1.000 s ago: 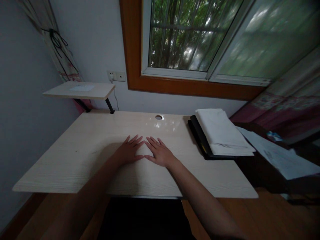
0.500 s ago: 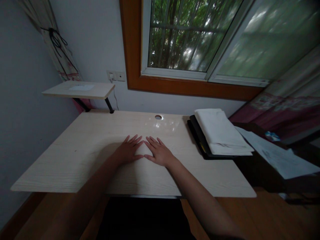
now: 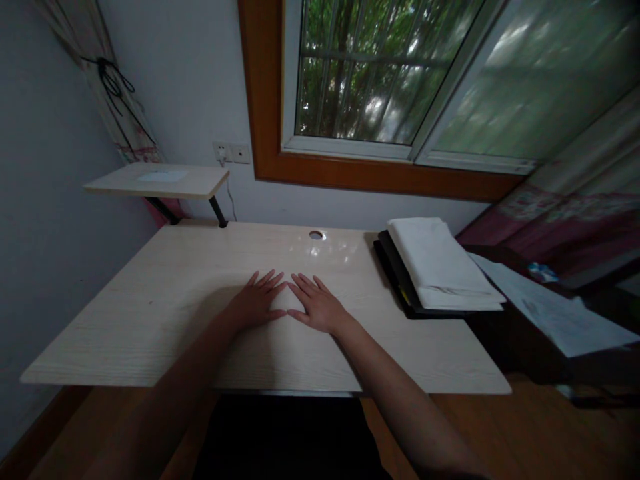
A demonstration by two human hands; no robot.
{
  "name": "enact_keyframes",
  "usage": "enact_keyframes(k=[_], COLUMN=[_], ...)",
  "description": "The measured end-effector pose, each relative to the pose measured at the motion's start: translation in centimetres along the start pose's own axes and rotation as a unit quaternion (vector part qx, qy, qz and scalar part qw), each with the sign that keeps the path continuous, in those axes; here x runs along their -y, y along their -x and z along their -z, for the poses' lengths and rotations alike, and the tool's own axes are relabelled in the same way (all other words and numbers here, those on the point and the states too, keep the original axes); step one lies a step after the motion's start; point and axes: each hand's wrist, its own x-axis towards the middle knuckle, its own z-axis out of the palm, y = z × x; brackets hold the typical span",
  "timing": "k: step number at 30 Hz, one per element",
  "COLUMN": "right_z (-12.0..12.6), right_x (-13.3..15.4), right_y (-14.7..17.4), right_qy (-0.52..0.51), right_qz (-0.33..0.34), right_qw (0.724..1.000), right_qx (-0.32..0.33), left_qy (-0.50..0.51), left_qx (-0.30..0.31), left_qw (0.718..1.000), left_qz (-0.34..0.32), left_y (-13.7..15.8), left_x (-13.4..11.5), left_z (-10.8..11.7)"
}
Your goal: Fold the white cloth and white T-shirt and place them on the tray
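Note:
My left hand (image 3: 256, 301) lies flat on the pale wooden desk (image 3: 125, 320), palm down with its fingers spread. Beside it my right hand (image 3: 318, 305) rests the same way, holding nothing. The index fingertips and thumb tips of the two hands meet or nearly meet at the middle of the desk. To the right of my right hand sits a folded white cloth or paper stack (image 3: 443, 263) on top of a black flat folder-like thing (image 3: 395, 277). What the black thing is exactly, I cannot tell.
A small raised shelf (image 3: 200, 183) on black posts stands at the back left, bearing a white sheet (image 3: 163, 176). Near the back edge is a round cable hole (image 3: 316, 235). White sheets (image 3: 555, 310) lie on a dark surface at right. Behind is a window (image 3: 370, 80).

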Motion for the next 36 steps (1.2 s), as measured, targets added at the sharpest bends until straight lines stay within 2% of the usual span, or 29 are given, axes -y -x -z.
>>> enact_keyframes(k=[7, 29, 36], right_z=[-0.17, -0.09, -0.33], right_x=[-0.13, -0.07, -0.18], right_y=[0.03, -0.03, -0.01], right_qy=[0.001, -0.007, -0.005], right_qz=[0.002, -0.003, -0.003], right_qw=[1.000, 1.000, 1.000], right_qx=[-0.001, -0.003, -0.006], left_qy=[-0.008, -0.007, -0.012], left_qx=[-0.013, 0.001, 0.005], left_qw=[1.000, 1.000, 1.000], left_qz=[-0.002, 0.001, 0.001], left_y=[0.10, -0.05, 0.08], left_x=[-0.24, 0.03, -0.30], left_z=[0.20, -0.12, 0.53])
